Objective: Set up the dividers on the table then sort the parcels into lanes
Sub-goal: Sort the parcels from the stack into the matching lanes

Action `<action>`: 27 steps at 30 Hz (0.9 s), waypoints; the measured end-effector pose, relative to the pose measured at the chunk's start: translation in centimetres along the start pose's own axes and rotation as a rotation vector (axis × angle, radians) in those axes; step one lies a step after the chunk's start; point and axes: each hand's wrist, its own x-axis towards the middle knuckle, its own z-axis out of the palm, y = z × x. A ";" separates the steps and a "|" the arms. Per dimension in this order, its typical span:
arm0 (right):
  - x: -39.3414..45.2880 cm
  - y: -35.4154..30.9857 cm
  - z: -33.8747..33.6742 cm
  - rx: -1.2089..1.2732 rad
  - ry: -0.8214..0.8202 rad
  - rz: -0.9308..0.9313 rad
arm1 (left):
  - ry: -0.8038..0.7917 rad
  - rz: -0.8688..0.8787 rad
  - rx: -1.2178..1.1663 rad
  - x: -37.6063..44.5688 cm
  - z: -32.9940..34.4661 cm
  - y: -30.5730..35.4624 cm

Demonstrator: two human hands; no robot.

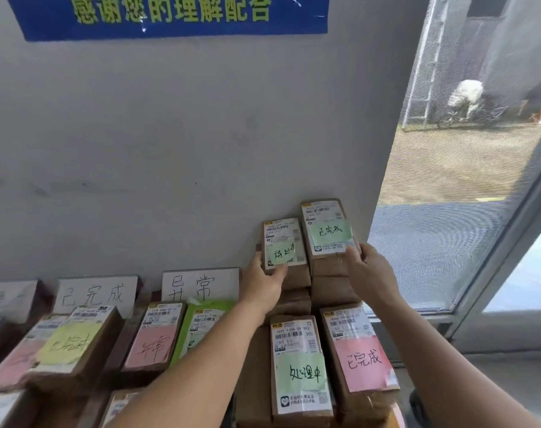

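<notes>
Two stacks of brown parcels lean against the grey wall at the right. My left hand (264, 284) grips the top parcel of the left stack (283, 242), which carries a green note. My right hand (368, 273) grips the top parcel of the right stack (326, 225), also with a green note. White paper divider signs stand along the wall: one with handwriting (96, 293) and another (201, 284) to its right. In the lanes below lie a parcel with a yellow note (74, 341), one with a pink note (153, 338) and a green parcel (201, 325).
Nearer me, a parcel with a green note (300, 369) and one with a pink note (360, 350) top further stacks. A blue banner (170, 13) hangs on the wall. A screened window (467, 168) fills the right side, with people and bicycles outside.
</notes>
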 end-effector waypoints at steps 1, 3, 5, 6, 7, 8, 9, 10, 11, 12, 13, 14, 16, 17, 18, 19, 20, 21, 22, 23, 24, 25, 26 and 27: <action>-0.1 -0.2 -0.2 0.006 0.007 -0.007 | 0.002 0.014 -0.015 -0.1 -0.1 0.0; -0.2 -0.5 -0.5 0.020 0.015 -0.028 | 0.002 0.031 -0.058 -0.3 -0.2 0.0; -0.5 -0.7 -0.7 0.036 0.013 -0.042 | 0.019 0.017 -0.116 -0.7 -0.5 0.2; -0.7 -0.8 -0.8 0.050 0.009 -0.047 | 0.036 0.010 -0.143 -0.8 -0.6 0.2; -0.9 -0.9 -0.8 0.066 0.007 -0.051 | 0.054 0.010 -0.166 -1.0 -0.8 0.2; -1.2 -1.0 -0.8 0.079 0.008 -0.057 | 0.072 0.015 -0.188 -1.3 -1.0 0.3; -1.5 -1.1 -0.9 0.091 0.011 -0.063 | 0.089 0.018 -0.206 -1.5 -1.1 0.3; -1.8 -1.2 -1.0 0.098 0.013 -0.071 | 0.107 0.018 -0.222 -1.7 -1.3 0.3; -2.2 -1.3 -1.1 0.105 0.010 -0.075 | 0.124 0.018 -0.232 -2.0 -1.6 0.3; -2.6 -1.5 -1.2 0.114 0.005 -0.081 | 0.143 0.022 -0.240 -2.2 -1.9 0.3; -3.0 -1.5 -1.2 0.126 -0.005 -0.087 | 0.156 0.027 -0.244 -2.6 -2.2 0.4; -3.4 -1.6 -1.3 0.137 -0.019 -0.092 | 0.163 0.031 -0.247 -3.0 -2.5 0.3; -4.3 -1.7 -1.2 0.154 -0.044 -0.088 | 0.160 0.028 -0.242 -3.9 -3.3 0.3; -4.7 -1.7 -1.1 0.155 -0.049 -0.082 | 0.155 0.020 -0.243 -4.5 -3.7 0.2; -5.1 -1.8 -1.0 0.158 -0.050 -0.080 | 0.151 0.018 -0.257 -5.0 -4.1 0.1; -5.6 -2.0 -1.0 0.168 -0.051 -0.079 | 0.148 0.019 -0.274 -5.6 -4.6 0.1; -6.0 -2.2 -0.9 0.187 -0.054 -0.084 | 0.148 0.021 -0.294 -6.2 -5.0 0.1; -6.5 -2.4 -0.8 0.208 -0.060 -0.090 | 0.151 0.026 -0.308 -6.8 -5.4 0.2; -7.0 -2.7 -0.8 0.229 -0.067 -0.101 | 0.155 0.033 -0.317 -7.4 -5.8 0.2; -7.5 -3.0 -0.9 0.241 -0.076 -0.111 | 0.159 0.040 -0.320 -8.2 -6.2 0.2; -8.1 -3.3 -0.8 0.254 -0.095 -0.123 | 0.164 0.045 -0.327 -8.8 -6.6 0.1; -8.6 -3.6 -0.8 0.260 -0.119 -0.126 | 0.165 0.049 -0.339 -9.6 -7.1 0.1; -9.2 -3.9 -0.7 0.264 -0.140 -0.131 | 0.169 0.049 -0.352 -10.2 -7.5 0.0; -9.8 -4.2 -0.6 0.260 -0.149 -0.133 | 0.172 0.048 -0.361 -10.9 -8.0 -0.2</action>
